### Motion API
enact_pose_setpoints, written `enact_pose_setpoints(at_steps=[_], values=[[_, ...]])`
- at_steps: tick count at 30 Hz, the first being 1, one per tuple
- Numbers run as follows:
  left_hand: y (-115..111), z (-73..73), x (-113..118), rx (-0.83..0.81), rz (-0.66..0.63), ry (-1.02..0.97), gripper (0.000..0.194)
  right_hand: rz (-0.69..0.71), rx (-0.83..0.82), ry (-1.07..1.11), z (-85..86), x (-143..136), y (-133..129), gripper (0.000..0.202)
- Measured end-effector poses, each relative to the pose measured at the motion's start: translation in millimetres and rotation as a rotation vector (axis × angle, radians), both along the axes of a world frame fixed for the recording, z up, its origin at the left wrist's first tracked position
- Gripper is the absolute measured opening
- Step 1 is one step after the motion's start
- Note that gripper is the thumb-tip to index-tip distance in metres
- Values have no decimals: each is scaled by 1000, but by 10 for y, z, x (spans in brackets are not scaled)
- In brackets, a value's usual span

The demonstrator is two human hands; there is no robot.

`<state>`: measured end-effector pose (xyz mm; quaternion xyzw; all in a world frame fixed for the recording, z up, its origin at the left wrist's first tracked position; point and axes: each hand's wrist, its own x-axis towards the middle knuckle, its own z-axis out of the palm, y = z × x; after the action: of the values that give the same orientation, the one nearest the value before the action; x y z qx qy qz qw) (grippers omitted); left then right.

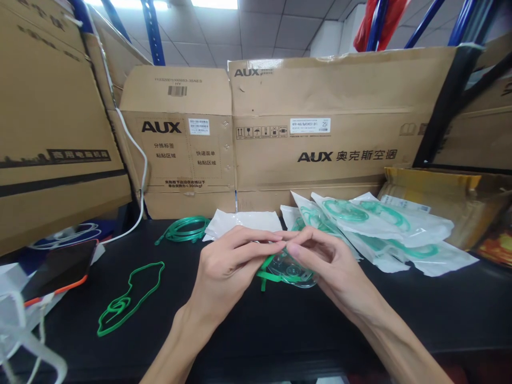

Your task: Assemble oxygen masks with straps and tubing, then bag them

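Observation:
My left hand (236, 261) and my right hand (322, 256) meet at the fingertips near the middle of the black table. Both are closed in a pinch, and what lies between the fingertips is too small to make out. Just below and partly behind the fingers is a clear plastic mask (294, 269) with a green rim and a green strap. Left of my left hand lies a loose green elastic strap (152, 290). A coil of green tubing (186, 229) rests farther back, beside a flat white packet (244, 221).
Several white and clear packets (384, 218) with green tubing are piled at the back right. Cardboard boxes (340, 106) stand upright behind the table (168, 352). At the left are a phone (60, 269) and white cables. A yellow-brown package (436, 186) sits far right.

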<state>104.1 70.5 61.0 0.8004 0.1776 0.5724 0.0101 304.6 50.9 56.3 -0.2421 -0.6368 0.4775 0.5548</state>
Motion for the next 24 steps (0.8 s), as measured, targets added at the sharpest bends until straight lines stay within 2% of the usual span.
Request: enact_pose_setpoints(at_steps=[5,12,15,22,24], values=[[20,-11,18,-26,-34,9,28,-13,-3,-30,19,43,-12,9],[60,-20,48,-201,-46,59,17,-179,110,-162,16,14,14,12],[53,-17,41,-206,-27,116,17,-278,178,-234,18,44,38,14],[42,11,-23,-141,-9,228,16,-634,320,-219,99,512,189,12],[49,5,-36,-148,-9,240,16,-690,337,-199,122,609,203,11]])
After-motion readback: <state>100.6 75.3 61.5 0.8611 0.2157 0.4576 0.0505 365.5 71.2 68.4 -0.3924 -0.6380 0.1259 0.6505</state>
